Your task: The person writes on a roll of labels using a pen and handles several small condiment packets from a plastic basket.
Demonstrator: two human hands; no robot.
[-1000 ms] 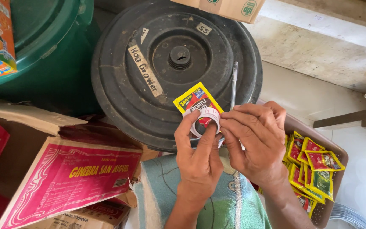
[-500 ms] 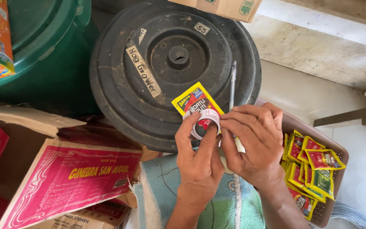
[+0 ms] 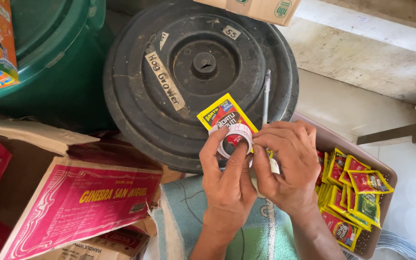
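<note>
Since the earlier pictures almost nothing has moved: both hands stay in the same spot over the black lid, and the packet and the roll have shifted only a tiny bit.

The left hand holds a small white roll of stickers. Its thumb and fingers are curled around the ring, pinching it. The right hand is closed too, with its fingertips pinching at the right edge of the roll, where the loose end of the strip seems to be. Just behind the roll sits a yellow and red sachet. It lies flat on the big black drum lid, and the roll touches it or is just above it; I cannot tell which.

A clear pen lies on the lid just beside the right hand. A brown tray full of more sachets sits to the right. A green drum and a red and pink cardboard box are on the left. A light green cloth is under the wrists.

What could go wrong: the sticker could bend and stick to a finger, because it is small and the fingers are tight together. It could also land crooked on the sachet. A bump from the right hand could make the pen roll off the round lid.
</note>
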